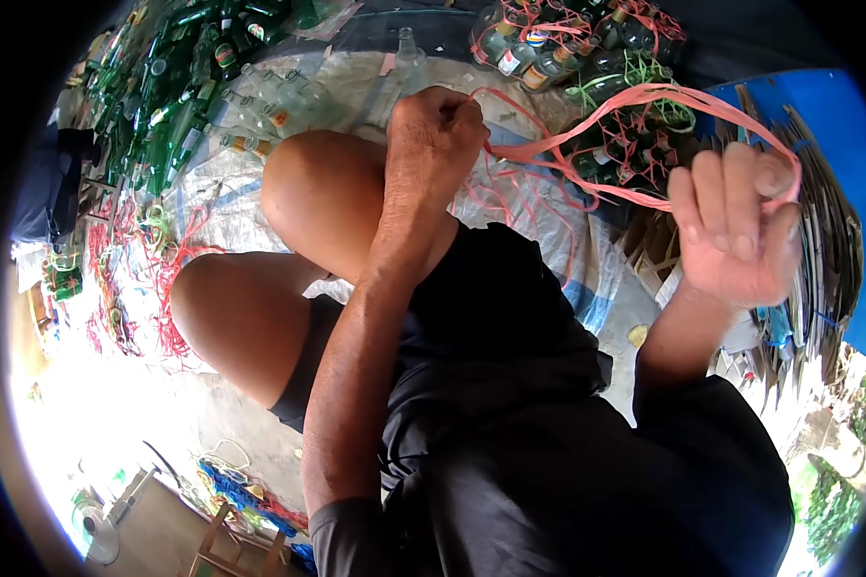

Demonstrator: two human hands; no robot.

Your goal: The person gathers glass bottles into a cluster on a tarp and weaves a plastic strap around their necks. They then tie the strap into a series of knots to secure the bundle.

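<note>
My left hand (pixel 435 135) is closed in a fist above my raised knee, gripping one end of a pink plastic string (pixel 635 99). The string stretches in a long loop from that fist to my right hand (pixel 736 216), whose curled fingers hold the loop's far end near the blue surface. Thin loose strands dangle below the string between the hands. A clear glass bottle (pixel 409 60) stands upright just beyond my left hand. Behind the string are bottles bound in pink and green string (pixel 625 144).
Many green bottles (pixel 178 106) lie at the upper left, with clear bottles (pixel 284 96) beside them. Red string (pixel 168 279) is heaped left of my knees. Stacked cardboard (pixel 818 212) stands by a blue panel (pixel 856 154) at the right. A wooden stool (pixel 223 548) is at the lower left.
</note>
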